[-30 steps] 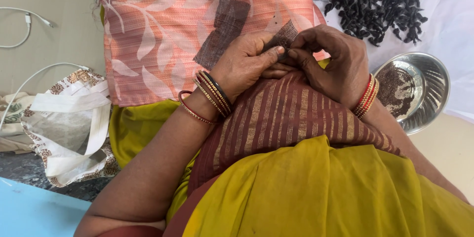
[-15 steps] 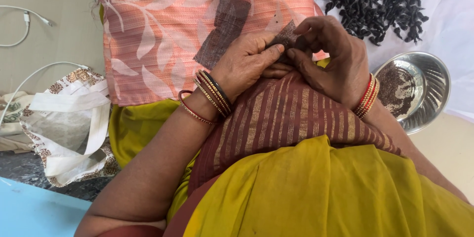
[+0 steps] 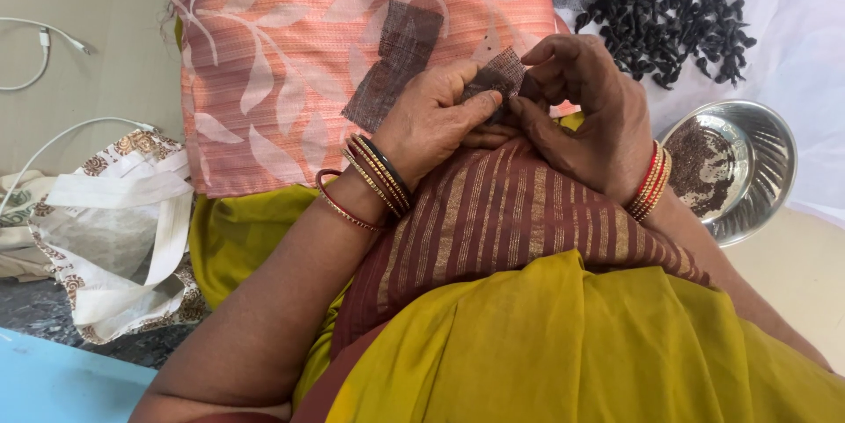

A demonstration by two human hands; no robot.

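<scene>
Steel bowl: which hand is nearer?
Right. The right hand works just to the left of the steel bowl, its bangled wrist close to the rim. The left hand sits farther left, beyond the right hand, pinching the brown mesh cloth.

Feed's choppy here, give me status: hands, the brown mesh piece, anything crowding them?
Left hand and right hand both pinch the small brown mesh piece. Second mesh piece lies on the pink leaf-print cloth. Steel bowl sits clear, at the right.
</scene>
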